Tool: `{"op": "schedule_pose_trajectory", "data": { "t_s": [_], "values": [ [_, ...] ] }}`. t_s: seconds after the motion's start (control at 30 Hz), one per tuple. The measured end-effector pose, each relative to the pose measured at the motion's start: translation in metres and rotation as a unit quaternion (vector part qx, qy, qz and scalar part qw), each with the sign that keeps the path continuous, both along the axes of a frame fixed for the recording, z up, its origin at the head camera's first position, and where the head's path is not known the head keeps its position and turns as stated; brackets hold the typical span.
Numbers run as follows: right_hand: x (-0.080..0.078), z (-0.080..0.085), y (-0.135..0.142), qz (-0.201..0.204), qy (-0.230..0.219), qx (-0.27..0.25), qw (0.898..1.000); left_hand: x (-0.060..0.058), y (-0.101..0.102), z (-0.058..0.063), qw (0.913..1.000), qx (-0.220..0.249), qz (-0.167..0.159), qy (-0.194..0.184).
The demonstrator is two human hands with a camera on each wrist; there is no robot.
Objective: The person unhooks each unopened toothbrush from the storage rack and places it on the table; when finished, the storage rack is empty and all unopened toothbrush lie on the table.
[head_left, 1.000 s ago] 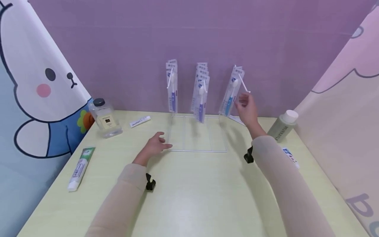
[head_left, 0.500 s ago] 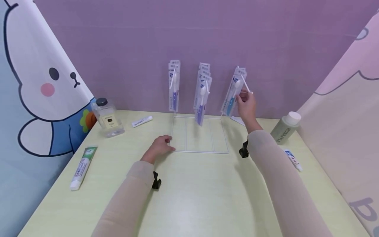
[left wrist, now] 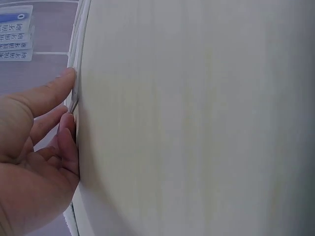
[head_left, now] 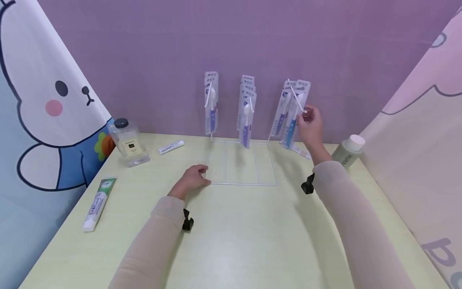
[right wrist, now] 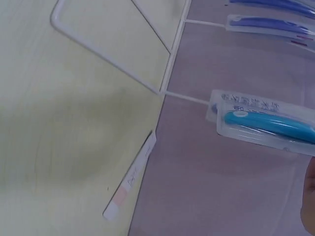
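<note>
A white wire display rack (head_left: 243, 184) has toothbrushes in clear packs on three hooks. My right hand (head_left: 312, 126) pinches the edge of the front pack on the right hook, a blue-handled toothbrush (head_left: 290, 130). That pack still overlaps the hook and is swung right of the purple toothbrush (head_left: 280, 118) behind it. In the right wrist view, a fingertip (right wrist: 309, 196) shows beside the blue toothbrush (right wrist: 270, 125). My left hand (head_left: 191, 179) grips the left side of the rack's base, thumb near the front corner. In the left wrist view, its fingers (left wrist: 69, 147) bend around the wire.
Packed toothbrushes hang on the left hook (head_left: 211, 112) and middle hook (head_left: 246, 124). On the left are a clear bottle (head_left: 131, 150), a small white tube (head_left: 171, 147) and a green-white toothpaste tube (head_left: 98, 206). A green bottle (head_left: 347, 152) and a flat white tube (head_left: 301, 152) stand and lie right.
My right hand has moved up to the right hook's front pack and swung it rightward, uncovering the purple toothbrush behind. My left hand has closed on the rack's base.
</note>
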State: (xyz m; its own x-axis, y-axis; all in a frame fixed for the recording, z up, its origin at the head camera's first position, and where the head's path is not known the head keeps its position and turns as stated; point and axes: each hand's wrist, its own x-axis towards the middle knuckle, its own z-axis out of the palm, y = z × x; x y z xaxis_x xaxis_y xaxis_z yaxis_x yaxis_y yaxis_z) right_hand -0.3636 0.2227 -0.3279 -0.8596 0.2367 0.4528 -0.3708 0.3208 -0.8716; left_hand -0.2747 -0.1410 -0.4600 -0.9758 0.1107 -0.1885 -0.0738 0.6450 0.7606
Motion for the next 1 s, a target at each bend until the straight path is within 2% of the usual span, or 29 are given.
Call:
{"op": "schedule_pose_trajectory", "data": {
  "t_s": [0.1, 0.17, 0.3, 0.37, 0.57, 0.7, 0.8, 1.0],
  "values": [
    [0.011, 0.004, 0.008, 0.008, -0.021, 0.018, 1.000, 0.002, 0.000, 0.003, 0.9999, 0.013, 0.005, -0.004],
    [0.018, 0.000, 0.015, 0.019, -0.043, 0.047, 0.998, 0.002, -0.001, 0.004, 0.9997, 0.022, 0.004, -0.005],
    [0.027, -0.016, 0.029, 0.052, -0.089, 0.083, 0.991, 0.002, -0.002, 0.007, 0.9995, 0.028, 0.007, -0.008],
    [0.027, -0.030, 0.037, 0.078, -0.112, 0.088, 0.987, 0.002, -0.003, 0.008, 0.9994, 0.031, 0.005, -0.012],
    [0.038, -0.065, 0.049, 0.158, -0.192, 0.089, 0.965, 0.002, -0.003, 0.011, 0.9991, 0.039, 0.007, -0.018],
    [0.042, -0.085, 0.053, 0.191, -0.229, 0.075, 0.952, 0.001, -0.002, 0.010, 0.9985, 0.049, 0.009, -0.023],
    [0.044, -0.097, 0.054, 0.197, -0.256, 0.066, 0.944, 0.001, -0.002, 0.008, 0.9984, 0.051, 0.011, -0.024],
    [0.041, -0.114, 0.057, 0.198, -0.315, 0.100, 0.923, 0.000, -0.001, 0.004, 0.9984, 0.048, 0.011, -0.028]
  ]
}}
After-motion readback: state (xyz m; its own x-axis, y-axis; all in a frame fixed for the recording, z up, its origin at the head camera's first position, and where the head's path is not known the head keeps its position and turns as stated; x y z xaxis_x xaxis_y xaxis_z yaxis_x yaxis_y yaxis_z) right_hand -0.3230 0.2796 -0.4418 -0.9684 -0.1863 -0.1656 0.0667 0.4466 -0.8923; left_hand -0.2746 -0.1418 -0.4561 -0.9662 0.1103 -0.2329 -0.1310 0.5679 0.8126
